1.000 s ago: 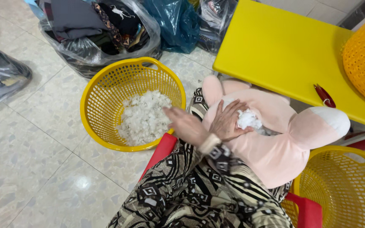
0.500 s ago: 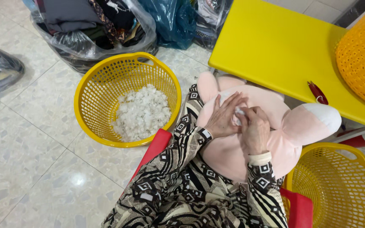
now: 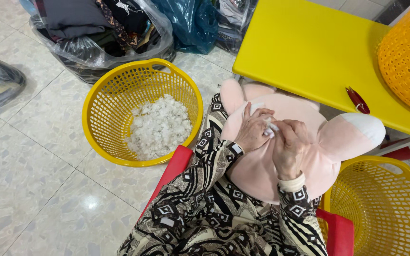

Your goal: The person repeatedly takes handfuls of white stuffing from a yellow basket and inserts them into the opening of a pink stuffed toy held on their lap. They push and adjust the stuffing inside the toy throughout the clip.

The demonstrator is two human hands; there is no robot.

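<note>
Centre-right of the frame, the pink plush toy (image 3: 281,156) lies on my lap. Left hand (image 3: 253,130) and right hand (image 3: 290,147) fingers pinch white stuffing (image 3: 270,127) at its opening — I'd pull small tufts, gently — yellow basket (image 3: 101,118) sits left.

Left hand (image 3: 253,129) and right hand (image 3: 290,148) meet, fingers curled.

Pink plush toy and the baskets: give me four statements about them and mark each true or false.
1. Both hands, left hand and right hand, rest on the pink plush toy. True.
2. The yellow basket on the floor is empty. False: it holds white stuffing.
3. An orange basket stands on the yellow table. True.
4. The toy lies on the table. False: it lies on the person's lap.
</note>
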